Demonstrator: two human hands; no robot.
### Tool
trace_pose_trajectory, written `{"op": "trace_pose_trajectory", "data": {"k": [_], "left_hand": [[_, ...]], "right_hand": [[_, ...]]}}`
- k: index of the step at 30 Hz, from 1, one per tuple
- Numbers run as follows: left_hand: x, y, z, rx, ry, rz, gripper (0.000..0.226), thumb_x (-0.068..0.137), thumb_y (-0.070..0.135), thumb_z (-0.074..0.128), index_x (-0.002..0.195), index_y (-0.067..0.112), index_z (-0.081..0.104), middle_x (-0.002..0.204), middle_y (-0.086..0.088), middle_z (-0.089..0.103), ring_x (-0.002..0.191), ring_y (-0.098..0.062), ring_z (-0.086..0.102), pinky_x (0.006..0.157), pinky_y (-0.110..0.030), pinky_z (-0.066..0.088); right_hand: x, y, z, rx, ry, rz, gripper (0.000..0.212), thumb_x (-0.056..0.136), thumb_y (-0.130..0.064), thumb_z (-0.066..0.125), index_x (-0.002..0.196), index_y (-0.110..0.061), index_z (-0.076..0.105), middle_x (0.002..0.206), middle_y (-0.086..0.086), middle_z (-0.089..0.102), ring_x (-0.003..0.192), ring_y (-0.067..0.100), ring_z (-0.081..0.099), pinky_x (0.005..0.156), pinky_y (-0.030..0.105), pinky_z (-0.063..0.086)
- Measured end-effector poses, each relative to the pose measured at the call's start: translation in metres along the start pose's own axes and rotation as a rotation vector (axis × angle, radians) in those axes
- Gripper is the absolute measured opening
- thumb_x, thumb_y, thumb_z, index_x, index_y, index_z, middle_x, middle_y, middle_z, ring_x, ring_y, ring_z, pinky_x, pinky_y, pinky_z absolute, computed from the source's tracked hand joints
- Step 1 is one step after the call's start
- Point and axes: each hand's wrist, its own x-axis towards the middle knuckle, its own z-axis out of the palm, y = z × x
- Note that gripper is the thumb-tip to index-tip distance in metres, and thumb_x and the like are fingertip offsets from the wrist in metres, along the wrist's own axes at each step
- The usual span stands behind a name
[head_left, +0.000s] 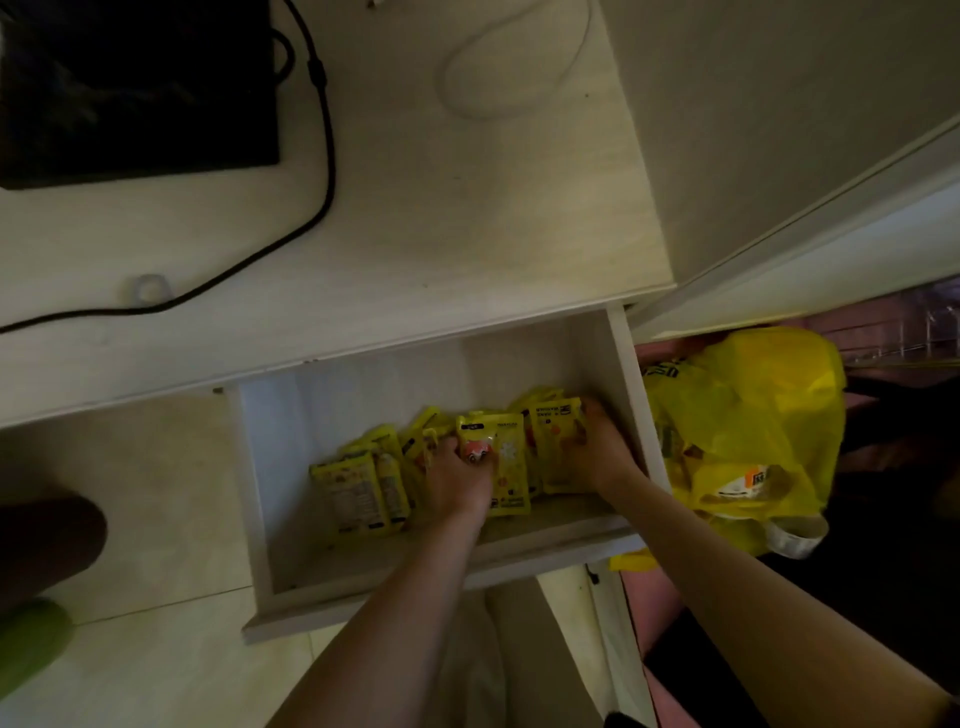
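A white drawer is pulled out from under a pale desk. Inside it stands a row of several yellow packets on edge, leaning against one another. My left hand reaches into the middle of the row, its fingers curled round a yellow packet with white and red print. My right hand holds the packets at the right end of the row, near the drawer's right wall. Both forearms stretch in from the bottom of the view.
The pale desk top carries a black device and a black cable. A yellow plastic bag with goods in it sits right of the drawer. A white door edge stands beyond it. A green object lies bottom left.
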Motion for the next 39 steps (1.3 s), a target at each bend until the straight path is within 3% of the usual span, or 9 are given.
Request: {"op": "trace_pose_trajectory", "data": {"k": [6, 9, 13, 15, 18, 22, 28, 33, 39], "left_hand": [[-0.004, 0.002, -0.005, 0.036, -0.013, 0.020, 0.027, 0.085, 0.017, 0.068, 0.110, 0.009, 0.061, 0.102, -0.005, 0.068, 0.071, -0.008, 0.056, 0.059, -0.018, 0.041], [-0.008, 0.003, -0.011, 0.088, 0.004, 0.051, 0.027, 0.086, 0.018, 0.067, 0.111, 0.009, 0.063, 0.107, -0.007, 0.070, 0.094, -0.021, 0.065, 0.074, -0.025, 0.045], [-0.017, 0.004, -0.022, 0.172, -0.002, 0.096, 0.030, 0.087, 0.022, 0.065, 0.114, 0.011, 0.063, 0.113, -0.008, 0.068, 0.104, -0.024, 0.063, 0.083, -0.028, 0.046], [-0.023, 0.006, -0.028, 0.218, 0.003, 0.128, 0.034, 0.088, 0.020, 0.063, 0.120, 0.010, 0.062, 0.123, -0.008, 0.063, 0.111, -0.024, 0.059, 0.089, -0.029, 0.045], [-0.032, 0.008, -0.043, 0.208, 0.005, 0.148, 0.034, 0.088, 0.015, 0.061, 0.121, 0.009, 0.061, 0.124, -0.008, 0.063, 0.106, -0.022, 0.061, 0.085, -0.028, 0.047], [-0.045, 0.008, -0.070, 0.196, 0.039, 0.164, 0.034, 0.088, 0.016, 0.060, 0.122, 0.013, 0.061, 0.122, -0.005, 0.065, 0.108, -0.021, 0.062, 0.081, -0.023, 0.043], [-0.076, 0.000, -0.117, 0.138, 0.157, 0.225, 0.031, 0.088, 0.015, 0.060, 0.119, 0.013, 0.063, 0.113, -0.006, 0.069, 0.104, -0.024, 0.064, 0.085, -0.029, 0.050], [-0.112, -0.021, -0.152, 0.134, 0.279, 0.301, 0.027, 0.090, 0.018, 0.055, 0.117, 0.015, 0.062, 0.106, -0.008, 0.069, 0.100, -0.027, 0.063, 0.080, -0.035, 0.051], [-0.146, -0.070, -0.189, 0.152, 0.402, 0.310, 0.031, 0.092, 0.019, 0.050, 0.123, 0.016, 0.056, 0.097, -0.011, 0.069, 0.090, -0.026, 0.064, 0.074, -0.035, 0.052]], "right_hand": [[0.002, 0.003, -0.001, -0.076, -0.050, 0.025, 0.049, 0.087, -0.012, 0.061, 0.133, -0.011, 0.043, 0.129, 0.016, 0.055, 0.122, 0.034, 0.049, 0.099, 0.036, 0.040], [0.002, 0.003, -0.001, -0.114, -0.071, 0.058, 0.044, 0.088, -0.008, 0.058, 0.129, -0.009, 0.043, 0.126, 0.018, 0.055, 0.118, 0.034, 0.051, 0.094, 0.034, 0.042], [-0.005, -0.002, -0.005, -0.170, -0.080, 0.095, 0.016, 0.093, -0.010, 0.050, 0.107, -0.007, 0.043, 0.125, 0.019, 0.054, 0.117, 0.034, 0.051, 0.095, 0.034, 0.041], [-0.012, -0.004, -0.008, -0.195, -0.084, 0.080, 0.014, 0.093, -0.011, 0.049, 0.105, -0.006, 0.042, 0.122, 0.022, 0.055, 0.113, 0.037, 0.053, 0.093, 0.035, 0.043], [-0.024, -0.008, -0.016, -0.283, -0.083, -0.002, 0.029, 0.092, -0.013, 0.052, 0.117, 0.000, 0.046, 0.111, 0.019, 0.059, 0.103, 0.033, 0.059, 0.082, 0.035, 0.047], [-0.043, -0.019, -0.026, -0.280, -0.065, -0.087, 0.027, 0.090, -0.010, 0.052, 0.115, -0.002, 0.046, 0.097, 0.011, 0.054, 0.084, 0.024, 0.053, 0.070, 0.031, 0.044], [-0.077, -0.050, -0.034, -0.390, -0.080, -0.293, 0.038, 0.093, -0.014, 0.048, 0.131, -0.008, 0.044, 0.118, 0.014, 0.059, 0.096, 0.027, 0.059, 0.071, 0.030, 0.046], [-0.115, -0.086, -0.018, -0.524, -0.124, -0.498, 0.042, 0.095, -0.017, 0.047, 0.136, -0.008, 0.040, 0.132, 0.015, 0.053, 0.115, 0.032, 0.056, 0.091, 0.035, 0.048], [-0.162, -0.120, 0.023, -0.693, -0.151, -0.726, 0.036, 0.096, -0.019, 0.042, 0.132, -0.012, 0.041, 0.124, 0.012, 0.052, 0.105, 0.028, 0.057, 0.084, 0.040, 0.053]]}}
